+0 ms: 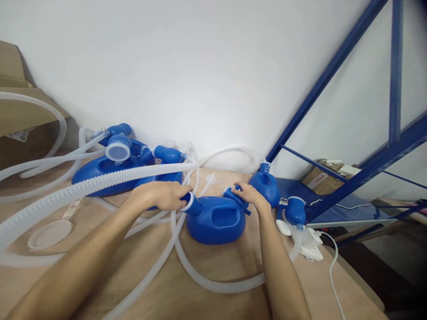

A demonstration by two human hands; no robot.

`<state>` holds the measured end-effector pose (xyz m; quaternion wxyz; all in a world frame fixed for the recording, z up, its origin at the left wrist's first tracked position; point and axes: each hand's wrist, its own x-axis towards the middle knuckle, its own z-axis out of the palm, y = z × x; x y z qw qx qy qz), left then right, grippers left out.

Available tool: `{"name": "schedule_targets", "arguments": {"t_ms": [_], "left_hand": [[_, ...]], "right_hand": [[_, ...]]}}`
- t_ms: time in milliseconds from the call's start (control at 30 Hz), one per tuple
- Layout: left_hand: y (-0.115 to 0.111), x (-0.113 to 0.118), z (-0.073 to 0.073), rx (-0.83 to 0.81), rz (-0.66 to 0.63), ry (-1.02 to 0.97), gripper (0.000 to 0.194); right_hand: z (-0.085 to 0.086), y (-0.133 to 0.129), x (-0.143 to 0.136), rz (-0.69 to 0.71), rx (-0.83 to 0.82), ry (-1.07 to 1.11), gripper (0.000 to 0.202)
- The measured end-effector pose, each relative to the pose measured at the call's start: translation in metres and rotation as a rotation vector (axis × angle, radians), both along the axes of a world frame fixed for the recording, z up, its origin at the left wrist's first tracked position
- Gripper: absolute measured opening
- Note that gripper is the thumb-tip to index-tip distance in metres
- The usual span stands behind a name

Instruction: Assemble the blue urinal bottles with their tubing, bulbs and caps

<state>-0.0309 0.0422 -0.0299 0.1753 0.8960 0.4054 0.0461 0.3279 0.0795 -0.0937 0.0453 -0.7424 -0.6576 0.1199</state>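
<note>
A blue plastic urinal bottle [213,232] lies on its side on the wooden table, its white-rimmed neck pointing left. My left hand [162,195] is closed, with thumb and fingers on the rim of that neck. Just behind the bottle, my right hand [249,195] has its fingers wrapped over a blue spout piece [229,193] with a pale rim. Its fingers partly cover the spout. A ribbed white hose [110,180] passes behind my left hand, and a smooth white hose [220,285] curves in front of the bottle.
More blue bottles [86,175] with spouts and hoses lie at the left; another blue bottle [267,189] stands at the right. Nearby are a blue spout [295,210], a white power strip [312,252], a white mouse [283,227], a pale round lid [50,234], a cardboard box [30,104] and blue shelving [328,60].
</note>
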Motion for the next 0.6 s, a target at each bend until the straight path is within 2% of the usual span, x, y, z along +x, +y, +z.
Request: {"name": "schedule_targets", "arguments": {"t_ms": [133, 200, 267, 367, 467, 533, 600], "left_hand": [[-0.006, 0.014, 0.009, -0.274, -0.075, 0.095, 0.039], [-0.01, 0.023, 0.009, -0.396, -0.141, 0.086, 0.046], [-0.013, 0.031, 0.006, -0.407, -0.175, 0.02, 0.049], [-0.008, 0.04, -0.003, -0.322, -0.144, -0.098, 0.048], [0.01, 0.039, -0.017, -0.372, -0.116, -0.153, 0.061], [0.024, 0.033, -0.027, -0.447, -0.117, -0.153, 0.064], [0.036, 0.028, -0.038, -0.496, -0.119, -0.133, 0.062]], "right_hand": [[-0.006, 0.004, 0.0, 0.025, 0.027, -0.002, 0.058], [-0.001, 0.001, 0.0, 0.037, 0.029, 0.007, 0.064], [0.012, -0.007, 0.0, 0.084, 0.013, 0.042, 0.072], [0.04, -0.026, -0.003, 0.204, -0.055, 0.146, 0.081], [0.061, -0.043, -0.013, 0.406, -0.236, 0.331, 0.095], [0.066, -0.048, -0.022, 0.537, -0.329, 0.393, 0.111], [0.063, -0.047, -0.03, 0.592, -0.347, 0.378, 0.122]]}}
